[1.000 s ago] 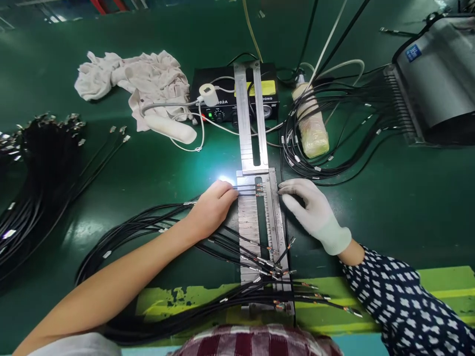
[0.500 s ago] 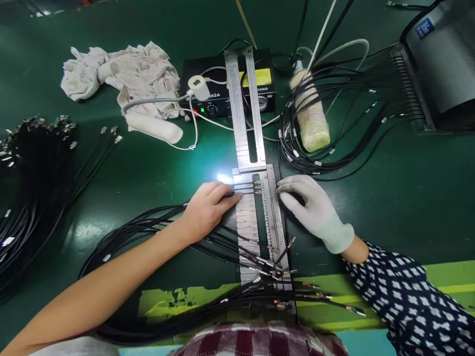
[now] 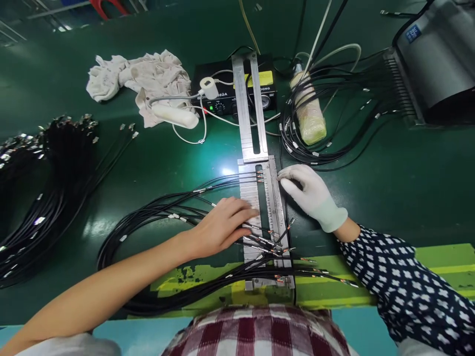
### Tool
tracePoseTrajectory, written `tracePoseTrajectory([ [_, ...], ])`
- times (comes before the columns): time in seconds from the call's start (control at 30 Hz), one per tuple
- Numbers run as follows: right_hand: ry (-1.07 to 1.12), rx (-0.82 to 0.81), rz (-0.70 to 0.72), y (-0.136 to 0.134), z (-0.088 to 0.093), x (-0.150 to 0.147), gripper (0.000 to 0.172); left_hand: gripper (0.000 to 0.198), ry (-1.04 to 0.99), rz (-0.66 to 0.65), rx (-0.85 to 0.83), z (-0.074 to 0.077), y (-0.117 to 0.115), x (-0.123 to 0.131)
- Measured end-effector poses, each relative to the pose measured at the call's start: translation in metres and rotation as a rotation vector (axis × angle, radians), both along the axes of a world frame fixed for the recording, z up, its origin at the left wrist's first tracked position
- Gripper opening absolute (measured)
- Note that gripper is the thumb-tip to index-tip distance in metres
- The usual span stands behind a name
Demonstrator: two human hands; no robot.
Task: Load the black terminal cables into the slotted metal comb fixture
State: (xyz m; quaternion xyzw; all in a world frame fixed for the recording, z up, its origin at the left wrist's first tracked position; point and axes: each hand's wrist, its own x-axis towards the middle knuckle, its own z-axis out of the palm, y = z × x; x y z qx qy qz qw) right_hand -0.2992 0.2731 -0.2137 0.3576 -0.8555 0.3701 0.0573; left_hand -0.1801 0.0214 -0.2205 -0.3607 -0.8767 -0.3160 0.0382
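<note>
A slotted metal fixture (image 3: 248, 190) lies lengthwise on the green table. Three black cables (image 3: 237, 178) with copper tips sit side by side in its top slots. My bare left hand (image 3: 224, 226) lies lower down, fingers spread flat over several loose black cables (image 3: 166, 215) that cross the fixture's near end. It grips none of them. My gloved right hand (image 3: 310, 192) rests against the fixture's right rail, fingertips level with the three seated cable tips, holding nothing.
A long metal rail (image 3: 249, 106) runs back to a black controller box (image 3: 267, 91). A crumpled cloth (image 3: 143, 79) and white lamp (image 3: 175, 116) lie back left, a wrapped bottle (image 3: 310, 123) and grey machine (image 3: 438, 59) back right. A cable pile (image 3: 44, 173) fills the left.
My left hand left the three seated cables at the top slots and moved toward me onto the loose cables lower on the fixture. The right hand stayed at the rail.
</note>
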Motion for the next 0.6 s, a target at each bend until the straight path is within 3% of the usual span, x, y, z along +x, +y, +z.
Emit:
tracePoseTrajectory([
  [0.1, -0.001, -0.002, -0.003, 0.001, 0.000, 0.000, 0.022, 0.013, -0.034, -0.019, 0.045, -0.005, 0.013, -0.002],
  [0.17, -0.009, 0.004, -0.004, 0.002, 0.000, 0.000, 0.022, 0.008, -0.030, 0.013, 0.075, -0.007, 0.009, -0.004],
  [0.27, -0.030, 0.007, -0.006, 0.001, 0.002, 0.000, 0.023, 0.009, 0.113, 0.131, 0.023, -0.010, -0.021, -0.007],
  [0.37, -0.038, 0.007, -0.009, 0.000, 0.002, 0.000, 0.023, 0.010, 0.288, 0.302, -0.163, -0.012, -0.057, -0.012],
  [0.43, -0.039, 0.009, -0.008, -0.001, 0.002, 0.000, 0.022, 0.011, 0.346, 0.345, -0.222, -0.013, -0.068, -0.014],
  [0.6, -0.015, 0.003, 0.003, 0.000, 0.003, 0.000, 0.022, 0.022, 0.263, 0.132, -0.174, -0.012, -0.050, -0.020],
])
